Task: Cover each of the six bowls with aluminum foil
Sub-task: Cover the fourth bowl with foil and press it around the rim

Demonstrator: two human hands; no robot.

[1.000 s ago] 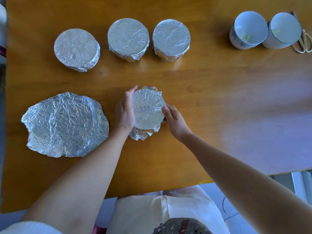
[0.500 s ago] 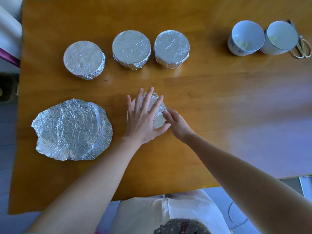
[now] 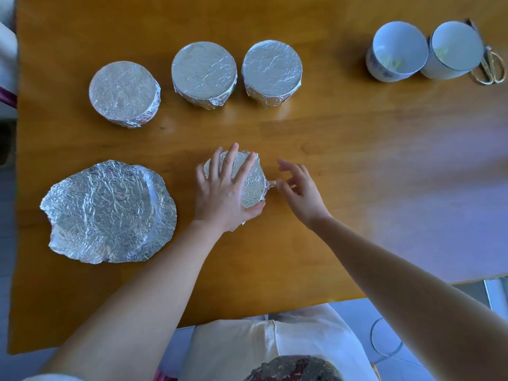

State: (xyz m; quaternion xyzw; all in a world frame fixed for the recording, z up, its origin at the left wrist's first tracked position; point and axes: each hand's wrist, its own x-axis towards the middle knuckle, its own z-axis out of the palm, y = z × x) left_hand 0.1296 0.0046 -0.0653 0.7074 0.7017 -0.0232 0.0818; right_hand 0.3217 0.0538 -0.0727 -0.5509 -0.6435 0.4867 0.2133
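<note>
Left hand [image 3: 220, 199] flat on the small round foil-wrapped bowl [image 3: 254, 185], right hand [image 3: 301, 193] beside it.
Left fingers spread straight over its top; right fingers apart, loosely bent, tips at the foil's right edge. The bowl stands on the orange wooden table [image 3: 357, 160], right of a crumpled foil sheet [image 3: 107, 213].

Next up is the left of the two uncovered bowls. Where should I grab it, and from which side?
Take the left uncovered bowl by its wall, likely from its left and near sides: it stands with its mouth open upward, and the other uncovered bowl crowds its right side.
</note>
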